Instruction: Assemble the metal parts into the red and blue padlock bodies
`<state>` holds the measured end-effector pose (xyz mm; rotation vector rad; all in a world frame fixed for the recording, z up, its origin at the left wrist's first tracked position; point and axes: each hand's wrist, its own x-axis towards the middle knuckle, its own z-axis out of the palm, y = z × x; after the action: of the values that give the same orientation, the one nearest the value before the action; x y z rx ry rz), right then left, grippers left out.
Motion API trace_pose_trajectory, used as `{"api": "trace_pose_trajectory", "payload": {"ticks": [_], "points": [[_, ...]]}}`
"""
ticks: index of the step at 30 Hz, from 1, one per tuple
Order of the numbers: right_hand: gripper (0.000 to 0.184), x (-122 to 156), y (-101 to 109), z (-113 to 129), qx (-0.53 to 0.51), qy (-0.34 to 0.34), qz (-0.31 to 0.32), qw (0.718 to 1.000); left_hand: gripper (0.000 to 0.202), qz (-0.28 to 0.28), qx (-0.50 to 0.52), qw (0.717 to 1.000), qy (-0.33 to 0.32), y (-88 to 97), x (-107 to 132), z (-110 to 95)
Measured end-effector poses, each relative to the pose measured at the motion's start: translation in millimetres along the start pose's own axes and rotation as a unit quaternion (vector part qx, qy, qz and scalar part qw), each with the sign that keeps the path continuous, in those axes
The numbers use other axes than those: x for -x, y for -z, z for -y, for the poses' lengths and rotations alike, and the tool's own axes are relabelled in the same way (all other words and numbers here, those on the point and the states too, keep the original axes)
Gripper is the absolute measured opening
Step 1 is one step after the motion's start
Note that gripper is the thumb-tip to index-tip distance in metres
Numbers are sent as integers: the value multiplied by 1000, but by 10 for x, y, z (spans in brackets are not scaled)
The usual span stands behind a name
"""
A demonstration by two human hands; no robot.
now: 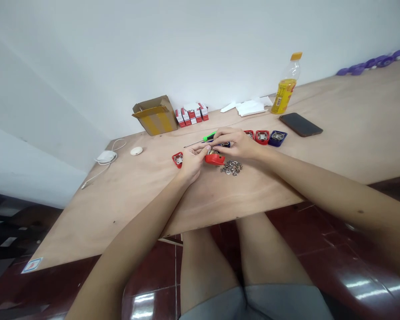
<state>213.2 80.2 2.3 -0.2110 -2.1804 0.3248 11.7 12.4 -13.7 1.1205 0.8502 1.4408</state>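
Note:
My left hand [192, 163] is closed round a small red plastic housing [215, 159] with metal parts on its upper side, held just above the table. My right hand [232, 142] reaches over it, its fingertips pinched at the metal parts; what they hold is too small to make out. Right below lies a pile of small metal pieces [232, 168]. Another red housing [178, 159] with metal fittings is beside my left hand. Behind my hands is a screwdriver [205, 138] with a green and black handle. A blue housing [225, 144] is partly hidden under my right hand.
Further right lie a red housing [262, 137], a dark blue housing [278, 138] and a phone [300, 124]. A drink bottle [284, 95], white papers [250, 107], small red-and-white boxes [192, 116] and an open cardboard box [156, 119] line the wall. A white cable [102, 165] lies left.

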Motion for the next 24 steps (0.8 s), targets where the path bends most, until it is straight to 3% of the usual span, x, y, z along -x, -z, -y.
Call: {"api": "trace_pose_trajectory", "payload": {"ticks": [17,24], "points": [[19,-13,24,50,9,-26,11,1000,45,-3,-3,1000,14,10,-6,-21],[25,-10,1,48,3,0,7,1000,48,-7,6,1000,17,17,-17,-27]]}}
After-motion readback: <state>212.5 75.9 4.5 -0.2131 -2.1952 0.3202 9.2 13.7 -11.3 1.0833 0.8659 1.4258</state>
